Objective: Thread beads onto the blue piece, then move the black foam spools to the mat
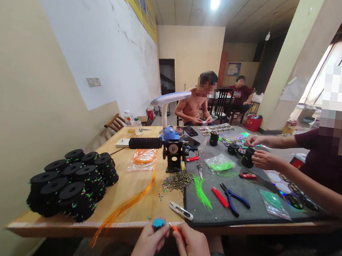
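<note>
The person's left hand (148, 242) is closed, holding a small blue bunch (158, 223) that pokes up above the thumb and forefinger. The right hand (195, 249), at its three o'clock, pinches a slim orange piece (175, 228) between thumb and forefinger, its pale, metal-looking tip pointing toward nine, just beside the left thumb. Both hands are at the near edge of the wooden table (142, 195).

Counting from the hands, with twelve straight ahead, a pair of snips (181, 210) lies near at one o'clock. A pile of small beads (178, 181) sits at twelve, and beyond it stands a black winding machine (173, 153). Long orange strands (132, 203) trail over the table edge at ten o'clock; farther out at ten are stacked black spools (71, 188) dotted with coloured bits. Between one and two, green strips (202, 192) lie on the grey mat (210, 217), and at two o'clock a red lighter (220, 197) lies beside blue-handled pliers (234, 199).

Farther off at two, a co-worker's hand (266, 161) touches a black spool (248, 158). Another person (192, 107) sits beyond the table, near twelve.
</note>
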### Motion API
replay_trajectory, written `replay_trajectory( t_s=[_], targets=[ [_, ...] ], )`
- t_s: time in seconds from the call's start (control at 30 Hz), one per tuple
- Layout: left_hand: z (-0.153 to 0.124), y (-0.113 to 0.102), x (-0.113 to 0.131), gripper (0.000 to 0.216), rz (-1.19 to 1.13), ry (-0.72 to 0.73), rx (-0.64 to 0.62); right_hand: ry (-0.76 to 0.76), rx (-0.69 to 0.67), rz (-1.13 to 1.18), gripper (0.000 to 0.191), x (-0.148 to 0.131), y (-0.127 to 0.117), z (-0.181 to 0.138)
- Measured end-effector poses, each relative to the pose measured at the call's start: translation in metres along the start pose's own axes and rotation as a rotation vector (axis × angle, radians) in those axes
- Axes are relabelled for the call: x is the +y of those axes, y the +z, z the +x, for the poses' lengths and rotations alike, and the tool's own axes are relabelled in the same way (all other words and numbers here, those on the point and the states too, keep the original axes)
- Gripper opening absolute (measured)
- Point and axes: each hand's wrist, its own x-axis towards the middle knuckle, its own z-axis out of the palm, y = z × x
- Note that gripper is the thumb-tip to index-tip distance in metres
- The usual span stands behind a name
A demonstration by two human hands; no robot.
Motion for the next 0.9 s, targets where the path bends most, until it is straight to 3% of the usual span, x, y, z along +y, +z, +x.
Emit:
replay_trajectory(
  t_s=[0.6, 0.9],
  targets=[
    [-0.0005, 0.0026, -0.0027, 0.05, -0.084, -0.045, 0.042, 0.037, 0.038, 0.013, 0.038, -0.0003, 0.0051, -0.001],
    [-0.0015, 0.0024, -0.0012, 0.048, -0.065, -0.044, 0.039, 0.02, 0.001, 0.183, 0.032, -0.004, -0.0009, 0.0002]
  ],
)
